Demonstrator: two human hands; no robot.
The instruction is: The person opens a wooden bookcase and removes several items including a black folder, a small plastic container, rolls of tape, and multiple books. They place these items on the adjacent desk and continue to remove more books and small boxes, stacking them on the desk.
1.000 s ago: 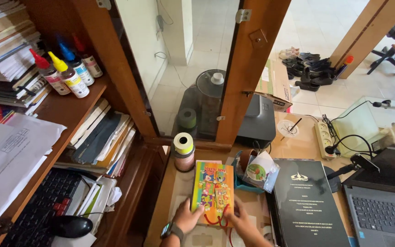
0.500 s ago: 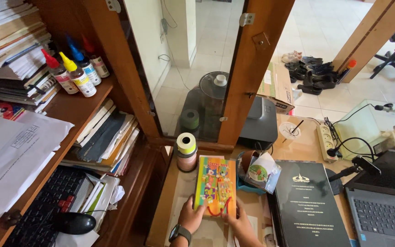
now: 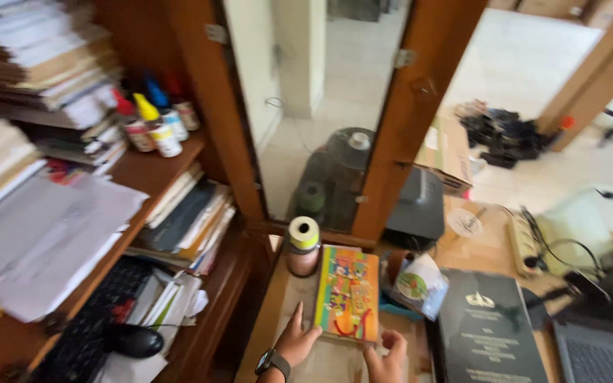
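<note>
Left hand [image 3: 298, 344]: fingers spread, resting at the near left edge of the colourful cartoon-cover book [image 3: 349, 292].
Right hand [image 3: 387, 359]: fingers loosely curled, just beside the book's near right corner, holding nothing.
Book: flat on the wooden surface [image 3: 271, 319], beside the yellow-topped thread spool [image 3: 303, 245].
Progress: book looks set down; hands not yet clear of it.

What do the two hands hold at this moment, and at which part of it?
Both hands are at the near end of the colourful book: the left hand touches its near-left corner, the right hand sits just below its near-right corner. Whether they grip it cannot be told.
</note>
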